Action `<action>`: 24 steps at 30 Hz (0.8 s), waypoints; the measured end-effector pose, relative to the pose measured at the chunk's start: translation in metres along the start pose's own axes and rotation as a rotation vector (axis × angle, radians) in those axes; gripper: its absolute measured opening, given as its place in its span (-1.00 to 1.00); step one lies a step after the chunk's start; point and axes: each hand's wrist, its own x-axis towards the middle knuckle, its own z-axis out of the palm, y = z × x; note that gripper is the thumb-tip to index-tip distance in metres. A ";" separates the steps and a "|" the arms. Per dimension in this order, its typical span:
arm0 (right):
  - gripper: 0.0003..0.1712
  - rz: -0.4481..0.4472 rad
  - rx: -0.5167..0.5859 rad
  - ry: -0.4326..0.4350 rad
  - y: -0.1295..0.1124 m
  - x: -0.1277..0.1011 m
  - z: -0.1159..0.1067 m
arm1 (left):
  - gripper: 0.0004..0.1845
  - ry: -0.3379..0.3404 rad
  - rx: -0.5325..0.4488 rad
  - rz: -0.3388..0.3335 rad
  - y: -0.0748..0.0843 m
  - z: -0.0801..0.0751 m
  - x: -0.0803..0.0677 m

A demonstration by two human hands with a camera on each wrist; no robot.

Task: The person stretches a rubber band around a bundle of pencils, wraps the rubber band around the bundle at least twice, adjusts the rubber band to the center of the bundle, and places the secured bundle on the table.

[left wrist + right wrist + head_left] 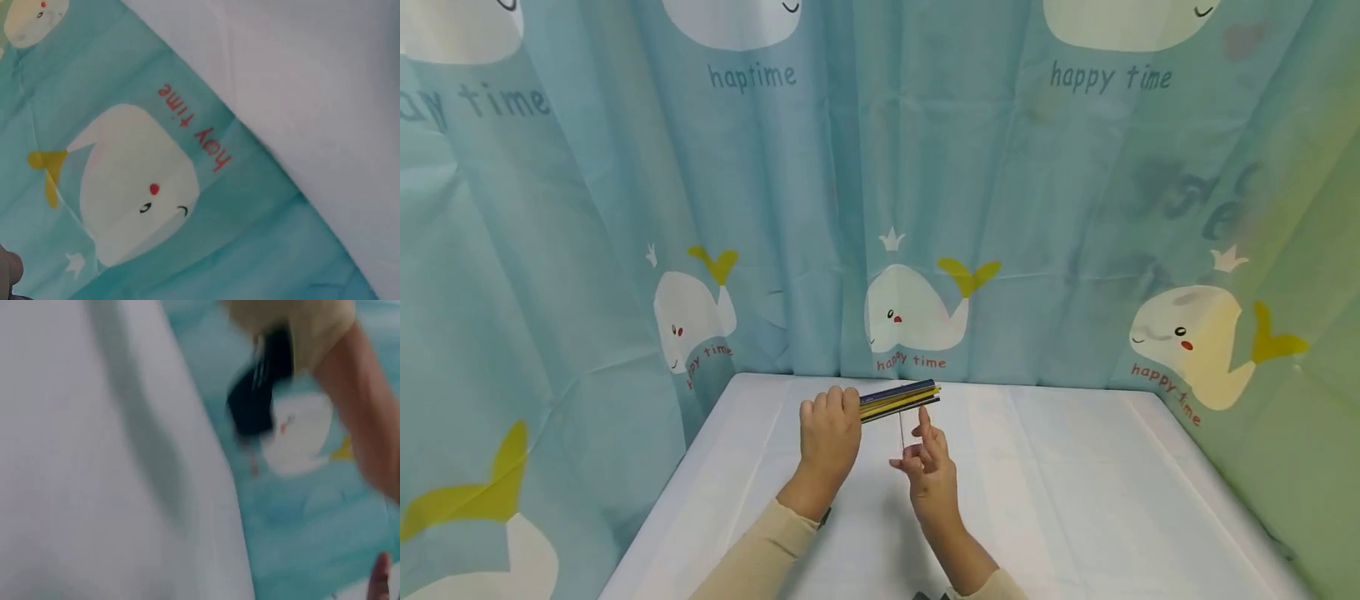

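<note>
My left hand (831, 429) grips a bundle of slim pencils (898, 400), coloured dark blue, yellow and black, above the white table. Their far ends stick out to the right, tilted slightly up. Below the bundle, a thin reddish strand like a rubber band (902, 435) runs straight down to the fingers of my right hand (934, 475). That hand has its thumb and fingers bent at the strand's lower end, with one fingertip raised right at the pencils' underside. In the left wrist view, only a blurred bit of finger (14, 267) shows at the edge; the pencils are out of frame.
A white-covered table (1060, 500) lies under both hands. Blue curtains (820, 208) with whale prints stand behind it and to the left, and a greenish curtain (1300, 433) to the right. The right wrist view shows a dark device (259, 387) at a beige sleeve (319, 331).
</note>
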 end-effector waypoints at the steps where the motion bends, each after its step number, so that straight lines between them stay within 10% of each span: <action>1: -0.10 0.095 0.102 0.010 0.001 -0.002 0.002 | -0.85 0.002 0.000 -0.019 0.000 0.000 0.000; 5: -0.06 0.396 0.428 -0.021 -0.004 -0.008 0.014 | -0.85 0.011 -0.014 -0.065 0.001 0.001 -0.004; 11: 0.00 0.670 0.595 -0.132 -0.003 -0.015 0.018 | -0.93 0.022 -0.065 -0.028 0.000 0.000 -0.005; 18: -0.08 0.653 0.674 -0.011 -0.001 0.003 -0.016 | -0.83 0.047 -0.121 0.057 -0.010 -0.004 -0.013; 24: -0.31 0.629 0.529 -0.134 -0.007 0.019 -0.041 | -0.80 0.103 -0.148 0.147 -0.019 -0.003 -0.017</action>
